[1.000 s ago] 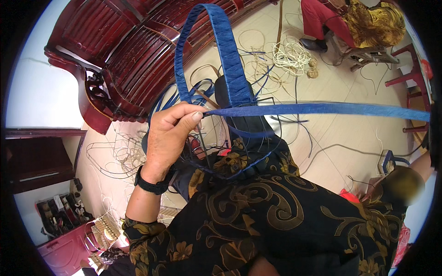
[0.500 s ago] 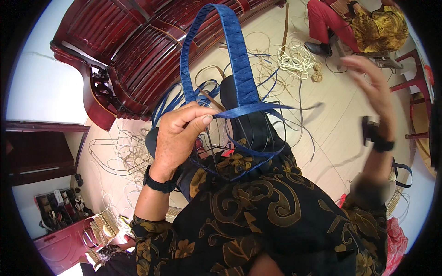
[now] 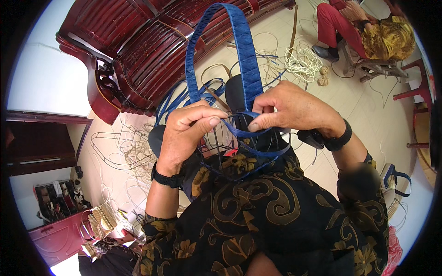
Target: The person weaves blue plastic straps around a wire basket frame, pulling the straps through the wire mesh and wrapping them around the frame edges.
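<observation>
A wire basket frame rests at my lap, partly wrapped in blue strip, with a tall handle wound in shiny blue strip rising from it. My left hand pinches the dark rim wire and the blue strip between thumb and forefinger, left of the handle's foot. Close by on the right, my right hand has its thumb and fingers closed on the same blue strip, which loops between the two hands. Lower down, another blue band curves along the frame. My right fingers partly hide the handle's foot.
Beyond my knees stands a dark red slatted wooden bench. Loose blue strips, tangled wires and a pale cord coil lie on the tiled floor. Another person sits at far right. Shoes fill a rack at left.
My right hand has come in from the far right to the rim and gripped the blue strip. The strip's loose end, formerly stretched rightward, now bends in a loop. My left hand keeps its pinch.
</observation>
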Tool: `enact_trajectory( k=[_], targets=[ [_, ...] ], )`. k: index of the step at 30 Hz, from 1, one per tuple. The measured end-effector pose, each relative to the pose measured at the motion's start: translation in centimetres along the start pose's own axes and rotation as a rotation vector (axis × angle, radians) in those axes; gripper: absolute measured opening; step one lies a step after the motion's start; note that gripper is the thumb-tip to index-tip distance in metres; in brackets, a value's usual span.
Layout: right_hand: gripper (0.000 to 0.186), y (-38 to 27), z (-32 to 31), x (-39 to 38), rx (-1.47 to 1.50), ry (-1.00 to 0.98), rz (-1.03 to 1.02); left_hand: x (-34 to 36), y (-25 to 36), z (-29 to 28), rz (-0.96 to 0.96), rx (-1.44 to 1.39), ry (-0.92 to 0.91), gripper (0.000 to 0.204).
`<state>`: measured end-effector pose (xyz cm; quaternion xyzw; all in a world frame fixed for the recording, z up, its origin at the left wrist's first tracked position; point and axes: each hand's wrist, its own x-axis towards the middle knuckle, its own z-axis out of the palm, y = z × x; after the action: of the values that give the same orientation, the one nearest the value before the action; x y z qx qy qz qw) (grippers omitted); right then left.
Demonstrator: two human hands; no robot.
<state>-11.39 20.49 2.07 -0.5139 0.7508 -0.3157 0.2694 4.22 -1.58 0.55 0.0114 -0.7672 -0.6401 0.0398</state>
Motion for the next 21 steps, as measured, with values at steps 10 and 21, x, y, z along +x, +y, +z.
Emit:
enact_trajectory(
  k=[10, 21],
  targets=[
    [0.022, 2.0, -10.1, -9.8, 0.766, 0.955, -0.144, 0.1, -0.5, -0.4, 0.029, -0.037, -0.022, 0.014],
    [0.044, 10.5, -18.2, -38.0, 0.076, 2.353, 0.164, 0.3, -0.4, -0.4, 0.031, -0.009, -0.038, 0.012]
  ],
)
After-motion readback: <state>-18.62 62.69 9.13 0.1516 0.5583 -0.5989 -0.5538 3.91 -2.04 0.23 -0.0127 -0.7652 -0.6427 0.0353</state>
